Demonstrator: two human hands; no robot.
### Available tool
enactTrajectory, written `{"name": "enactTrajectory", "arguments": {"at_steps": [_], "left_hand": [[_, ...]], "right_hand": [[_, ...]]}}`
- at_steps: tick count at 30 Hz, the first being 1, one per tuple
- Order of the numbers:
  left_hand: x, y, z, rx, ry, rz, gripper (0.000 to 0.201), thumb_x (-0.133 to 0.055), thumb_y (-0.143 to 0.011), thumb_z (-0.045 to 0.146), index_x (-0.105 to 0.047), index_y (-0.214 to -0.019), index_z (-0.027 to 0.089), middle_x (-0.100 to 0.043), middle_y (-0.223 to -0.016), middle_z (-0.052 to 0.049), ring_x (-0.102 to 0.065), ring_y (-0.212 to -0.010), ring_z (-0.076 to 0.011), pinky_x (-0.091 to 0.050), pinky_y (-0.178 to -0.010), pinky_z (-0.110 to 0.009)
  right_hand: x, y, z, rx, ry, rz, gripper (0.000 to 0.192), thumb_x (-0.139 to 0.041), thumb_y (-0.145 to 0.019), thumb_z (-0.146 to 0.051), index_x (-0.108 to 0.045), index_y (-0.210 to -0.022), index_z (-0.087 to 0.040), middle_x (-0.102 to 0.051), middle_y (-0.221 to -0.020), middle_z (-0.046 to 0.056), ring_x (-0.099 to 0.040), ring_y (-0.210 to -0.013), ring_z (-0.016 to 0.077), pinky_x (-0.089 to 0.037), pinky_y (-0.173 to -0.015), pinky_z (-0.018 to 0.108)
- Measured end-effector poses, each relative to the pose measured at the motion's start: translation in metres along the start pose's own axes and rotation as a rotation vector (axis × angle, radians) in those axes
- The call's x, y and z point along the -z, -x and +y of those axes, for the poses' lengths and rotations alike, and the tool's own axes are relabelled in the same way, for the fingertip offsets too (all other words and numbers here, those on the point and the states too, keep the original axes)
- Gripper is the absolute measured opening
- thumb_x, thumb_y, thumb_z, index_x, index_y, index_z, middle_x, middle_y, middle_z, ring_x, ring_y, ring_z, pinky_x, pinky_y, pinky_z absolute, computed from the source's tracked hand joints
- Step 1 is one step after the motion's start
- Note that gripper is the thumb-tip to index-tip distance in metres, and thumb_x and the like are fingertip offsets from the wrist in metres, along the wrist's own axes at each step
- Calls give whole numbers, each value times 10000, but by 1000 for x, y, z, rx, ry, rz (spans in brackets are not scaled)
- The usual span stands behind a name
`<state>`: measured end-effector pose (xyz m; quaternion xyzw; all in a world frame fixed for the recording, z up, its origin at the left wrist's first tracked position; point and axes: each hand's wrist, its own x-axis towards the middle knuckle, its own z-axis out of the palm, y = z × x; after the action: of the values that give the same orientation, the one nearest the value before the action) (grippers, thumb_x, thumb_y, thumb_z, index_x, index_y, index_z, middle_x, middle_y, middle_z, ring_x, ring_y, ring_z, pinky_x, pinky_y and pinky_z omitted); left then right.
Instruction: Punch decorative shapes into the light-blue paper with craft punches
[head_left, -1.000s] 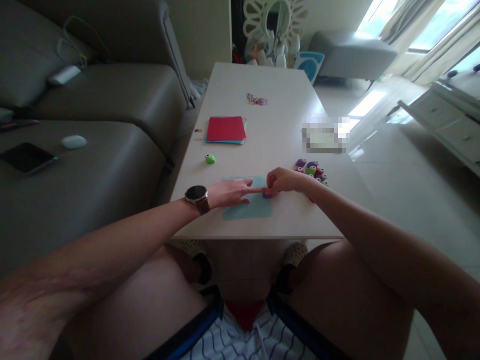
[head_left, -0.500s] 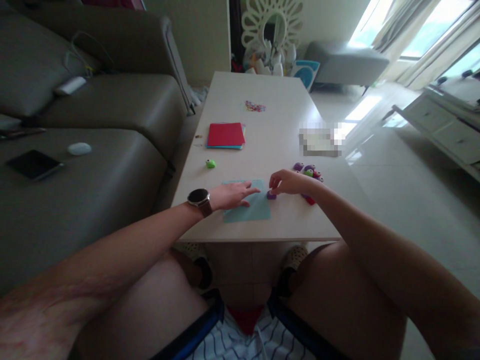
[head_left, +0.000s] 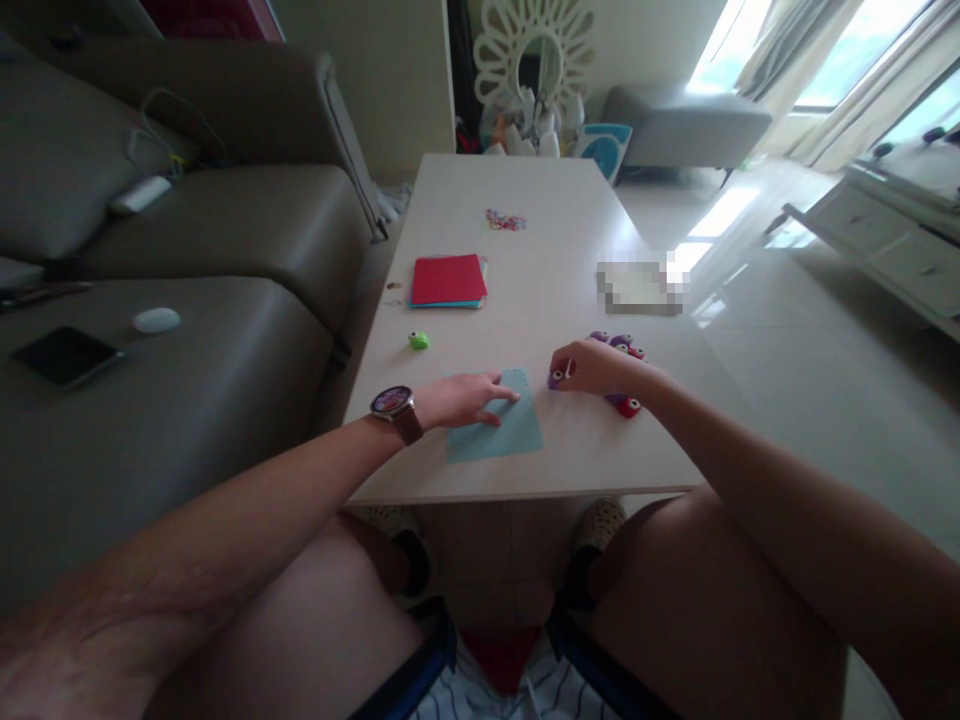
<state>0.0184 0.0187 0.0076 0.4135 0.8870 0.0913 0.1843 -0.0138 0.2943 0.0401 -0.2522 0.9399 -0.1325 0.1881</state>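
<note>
A light blue sheet of paper [head_left: 506, 436] lies near the front edge of the table, with small marks like holes along its far edge. My left hand [head_left: 461, 400] rests on it, fingers stretched out. Just right of the sheet, my right hand [head_left: 589, 366] is closed on a small purple craft punch [head_left: 555, 380] with a white eye-like spot. Partly behind that hand sits a cluster of similar punches [head_left: 621, 343] in purple and red. A red one [head_left: 628, 407] shows below my right wrist. On the left stands a green punch [head_left: 418, 341].
Red and blue sheets [head_left: 448, 280] are stacked on the table [head_left: 525, 475]. Colourful small bits [head_left: 505, 220] lie farther back, and a blurred pale item [head_left: 637, 287] is at the right edge. A grey sofa [head_left: 247, 350] runs along the left.
My right hand has moved the purple punch slightly right, away from the paper's edge, and tilted it. My left hand stays on the paper, which has turned a little.
</note>
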Motion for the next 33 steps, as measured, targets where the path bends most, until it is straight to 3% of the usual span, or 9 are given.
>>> {"name": "enactTrajectory", "arguments": {"at_steps": [4, 10, 13, 19, 22, 25, 27, 30, 33], "left_hand": [[3, -1, 2, -2, -1, -13, 546, -721, -980, 408, -616, -1506, 304, -636, -1300, -96, -704, -1009, -235, -519, -863, -307], [1, -3, -2, -6, 35, -3, 538, -746, -967, 405, -640, -1483, 293, -655, -1224, -83, -690, -1010, -228, -511, -870, -300], [1, -3, -2, -26, 56, 4, 527, -763, -957, 395, -657, -1463, 299, -667, -1198, -72, -687, -1010, -221, -504, -869, -286], [2, -1, -1, -61, 75, -12, 533, -794, -931, 412, -668, -1435, 293, -691, -1137, -55, -685, -992, -226, -495, -854, -297], [2, 1, -1, -79, 119, -13, 583, -803, -920, 423, -635, -1459, 280, -705, -1101, -42, -685, -946, -214, -495, -830, -296], [2, 2, 0, -62, 173, -2, 538, -767, -944, 424, -632, -1441, 268, -714, -961, -8, -672, -819, -185, -488, -758, -283], [2, 2, 2, -28, 165, 38, 413, -712, -981, 402, -673, -1366, 258, -710, -904, -1, -665, -785, -179, -489, -742, -283], [1, 1, 3, 56, 93, 141, 291, -638, -1017, 337, -711, -1275, 224, -732, -1011, -41, -685, -862, -196, -519, -805, -305], [-1, -2, 1, 133, 11, 233, 344, -599, -1029, 304, -688, -1341, 190, -709, -1214, -95, -690, -1039, -237, -541, -926, -346]], "right_hand": [[-2, 0, 14, -21, 60, 1, 108, -758, -812, -159, -772, -908, -207, -775, -923, 122, -703, -811, 280, -539, -775, 387], [-8, -2, 16, 137, -14, 112, 275, -734, -786, -109, -731, -1030, -236, -771, -1079, 72, -718, -997, 248, -563, -935, 374], [-5, 0, 5, 189, -35, 59, 274, -676, -788, -51, -711, -990, -233, -781, -1059, 47, -718, -971, 227, -556, -909, 348], [-5, 2, -10, 148, 22, -48, 286, -677, -807, -42, -742, -1030, -208, -804, -983, 49, -731, -900, 228, -535, -863, 332], [-7, 1, -8, 186, -30, -53, 378, -651, -792, -20, -755, -1110, -196, -802, -1099, 68, -736, -932, 230, -553, -879, 330], [-8, 1, -4, 215, -79, 32, 483, -602, -810, -19, -728, -1234, -212, -753, -1297, 89, -715, -1130, 270, -549, -1017, 384], [-8, 0, -1, 198, -96, 115, 462, -586, -823, -32, -730, -1207, -244, -752, -1290, 80, -702, -1183, 278, -536, -1069, 406], [-9, -2, 4, 156, -95, 181, 417, -593, -813, -36, -739, -1136, -255, -770, -1226, 72, -717, -1137, 275, -548, -1049, 406], [-10, -4, 9, 139, -72, 193, 381, -607, -814, -48, -738, -1103, -259, -778, -1196, 69, -726, -1096, 276, -562, -1002, 408]]}}
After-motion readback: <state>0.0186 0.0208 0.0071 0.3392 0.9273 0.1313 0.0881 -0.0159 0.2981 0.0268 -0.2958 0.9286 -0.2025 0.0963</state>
